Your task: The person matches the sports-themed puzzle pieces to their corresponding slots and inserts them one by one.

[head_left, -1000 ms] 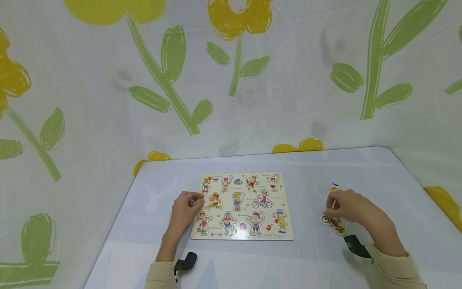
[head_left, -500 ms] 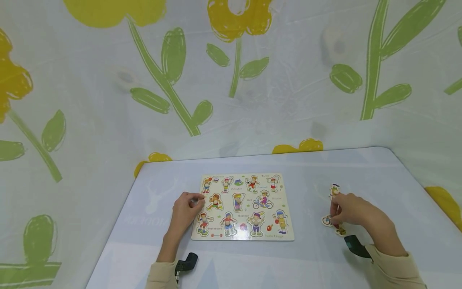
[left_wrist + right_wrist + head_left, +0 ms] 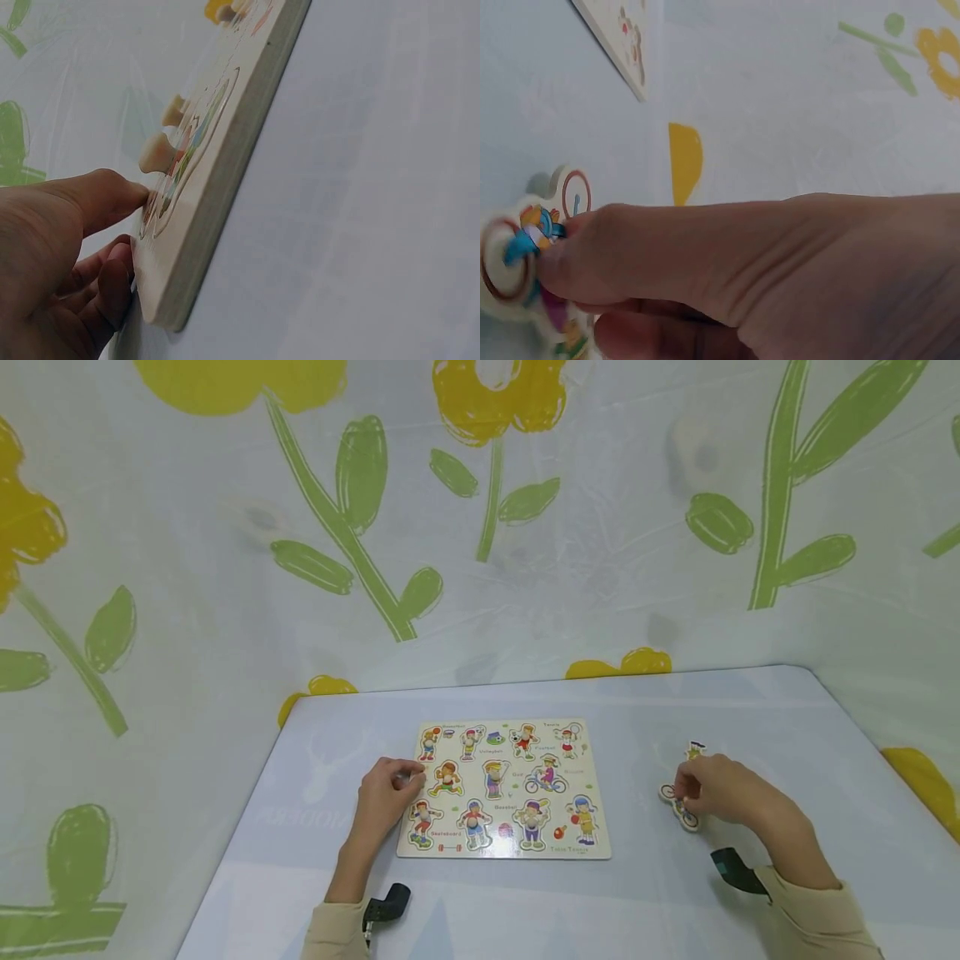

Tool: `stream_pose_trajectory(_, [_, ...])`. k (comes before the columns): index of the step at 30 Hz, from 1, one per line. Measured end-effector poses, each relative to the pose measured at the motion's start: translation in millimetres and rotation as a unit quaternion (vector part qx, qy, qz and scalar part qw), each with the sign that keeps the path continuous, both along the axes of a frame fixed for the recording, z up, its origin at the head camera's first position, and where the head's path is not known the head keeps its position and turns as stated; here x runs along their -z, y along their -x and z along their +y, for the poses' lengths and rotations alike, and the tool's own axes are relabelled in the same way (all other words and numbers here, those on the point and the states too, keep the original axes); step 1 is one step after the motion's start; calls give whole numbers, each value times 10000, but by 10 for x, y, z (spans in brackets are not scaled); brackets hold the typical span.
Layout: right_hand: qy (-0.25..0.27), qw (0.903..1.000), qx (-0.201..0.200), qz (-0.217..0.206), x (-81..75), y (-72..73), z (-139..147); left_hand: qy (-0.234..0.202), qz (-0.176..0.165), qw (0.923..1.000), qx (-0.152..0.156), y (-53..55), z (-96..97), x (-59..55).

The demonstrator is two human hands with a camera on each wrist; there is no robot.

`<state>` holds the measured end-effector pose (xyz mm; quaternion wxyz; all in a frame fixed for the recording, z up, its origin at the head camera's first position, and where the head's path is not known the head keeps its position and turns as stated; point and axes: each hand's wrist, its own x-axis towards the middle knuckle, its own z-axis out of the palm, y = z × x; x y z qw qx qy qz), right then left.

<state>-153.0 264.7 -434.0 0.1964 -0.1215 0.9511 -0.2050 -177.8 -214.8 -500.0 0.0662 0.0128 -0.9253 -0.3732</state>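
Note:
A wooden peg puzzle board (image 3: pixel 465 814) printed with sports figures lies flat on the table. My left hand (image 3: pixel 386 793) grips its left edge, thumb at the top face and fingers curled at the side, as the left wrist view shows. Round wooden knobs (image 3: pixel 157 154) stand up from pieces in the board. Right of the board, my right hand (image 3: pixel 723 789) pinches a bicycle puzzle piece (image 3: pixel 686 817) between thumb and fingers. In the right wrist view the wheels of the bicycle piece (image 3: pixel 576 196) show, with its rider partly covered by the thumb.
Another puzzle piece (image 3: pixel 696 749) lies just beyond my right hand, partly hidden by it. A white table (image 3: pixel 495 910) carries everything. Behind it hangs a flower-printed curtain (image 3: pixel 585 568). Black wrist cameras (image 3: pixel 388 903) sit below both hands.
My right hand has shifted slightly, and the bicycle piece has turned and moved up and left in the head view. The left hand and board stay in place.

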Motion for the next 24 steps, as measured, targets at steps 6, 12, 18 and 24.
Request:
stream_pose_trajectory(6, [58, 9997, -50, 232, 61, 43, -5, 1, -12, 10000, -20, 1, 6, 4])
stream_pose_trajectory(12, [-207, 9990, 170, 347, 73, 48, 28, 8, -35, 10000, -11, -1, 10, -4])
stream_pose_trajectory(18, [-323, 9982, 443, 261, 74, 51, 39, 41, 22, 10000, -3, 10, 0, 1])
stream_pose_trajectory(24, [-208, 9992, 302, 173, 78, 36, -20, 19, 121, 9999, -22, -3, 9, 10])
